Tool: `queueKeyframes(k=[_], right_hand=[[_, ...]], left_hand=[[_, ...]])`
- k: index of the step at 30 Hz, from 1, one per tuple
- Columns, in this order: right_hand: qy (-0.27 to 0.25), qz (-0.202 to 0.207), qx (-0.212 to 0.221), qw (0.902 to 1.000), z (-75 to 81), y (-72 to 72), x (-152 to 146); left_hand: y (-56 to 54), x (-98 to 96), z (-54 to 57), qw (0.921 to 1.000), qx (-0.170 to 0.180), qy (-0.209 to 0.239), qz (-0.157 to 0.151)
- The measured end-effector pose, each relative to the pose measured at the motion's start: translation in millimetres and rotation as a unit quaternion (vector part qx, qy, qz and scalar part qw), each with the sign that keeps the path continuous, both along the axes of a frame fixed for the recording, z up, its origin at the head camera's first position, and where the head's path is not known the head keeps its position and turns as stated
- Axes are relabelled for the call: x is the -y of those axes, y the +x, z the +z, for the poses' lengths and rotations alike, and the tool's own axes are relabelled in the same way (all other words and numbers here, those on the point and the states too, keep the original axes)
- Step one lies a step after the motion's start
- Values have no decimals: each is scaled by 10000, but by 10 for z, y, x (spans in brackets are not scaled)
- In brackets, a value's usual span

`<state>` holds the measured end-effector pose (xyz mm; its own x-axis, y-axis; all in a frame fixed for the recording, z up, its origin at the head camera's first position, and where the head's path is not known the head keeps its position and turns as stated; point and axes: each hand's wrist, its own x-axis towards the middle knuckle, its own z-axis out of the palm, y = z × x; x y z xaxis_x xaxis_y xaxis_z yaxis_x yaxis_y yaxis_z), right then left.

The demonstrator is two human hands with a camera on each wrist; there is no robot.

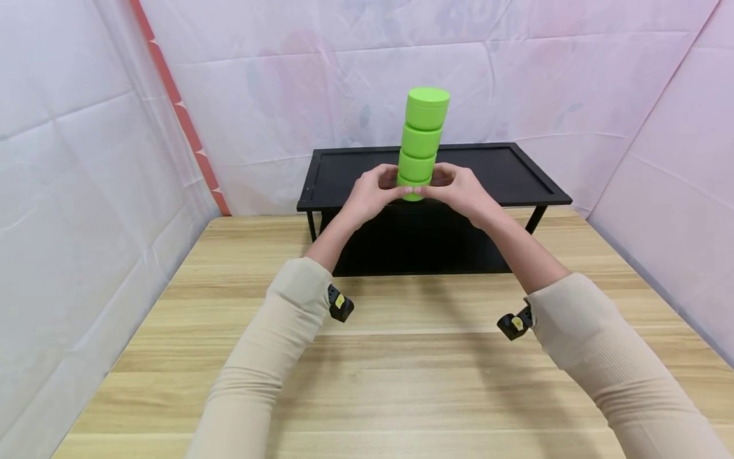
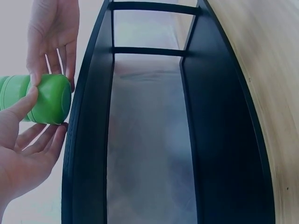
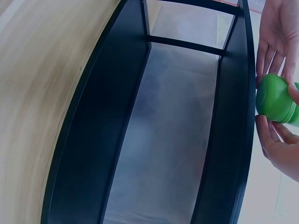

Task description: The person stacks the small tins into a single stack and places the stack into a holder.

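A stack of several bright green round containers (image 1: pixel 421 141), topped by a flat green lid (image 1: pixel 429 95), stands nearly upright with a slight tilt at the front part of a black two-tier rack (image 1: pixel 487 167). My left hand (image 1: pixel 366 196) and my right hand (image 1: pixel 467 194) hold the lowest container from opposite sides, thumbs at the front and fingers curled round behind. In the left wrist view the rounded bottom container (image 2: pixel 50 99) is right at the upper shelf's edge, between both hands. The right wrist view shows the same container (image 3: pixel 274 98) close beside that shelf.
The rack stands at the back of a wooden table (image 1: pixel 367 370), its lower shelf (image 1: pixel 424 248) under the upper one. White printed sheets (image 1: pixel 258 95) hang behind and on both sides, with a red strip (image 1: pixel 180 108) at the left corner. Small black wrist cameras (image 1: pixel 341 305) sit at both cuffs.
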<state>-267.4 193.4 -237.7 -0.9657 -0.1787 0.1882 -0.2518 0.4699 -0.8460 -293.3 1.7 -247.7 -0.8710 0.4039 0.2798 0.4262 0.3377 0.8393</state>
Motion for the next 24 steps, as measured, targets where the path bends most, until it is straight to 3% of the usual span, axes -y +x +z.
queueKeyframes(k=[11, 24], right_hand=[[127, -137, -18, 9998, 12, -63, -6], [-8, -267, 101, 9996, 15, -128, -4]], left_hand=[[-51, -24, 27, 9998, -82, -179, 99], [-139, -79, 26, 9997, 113, 0, 226]])
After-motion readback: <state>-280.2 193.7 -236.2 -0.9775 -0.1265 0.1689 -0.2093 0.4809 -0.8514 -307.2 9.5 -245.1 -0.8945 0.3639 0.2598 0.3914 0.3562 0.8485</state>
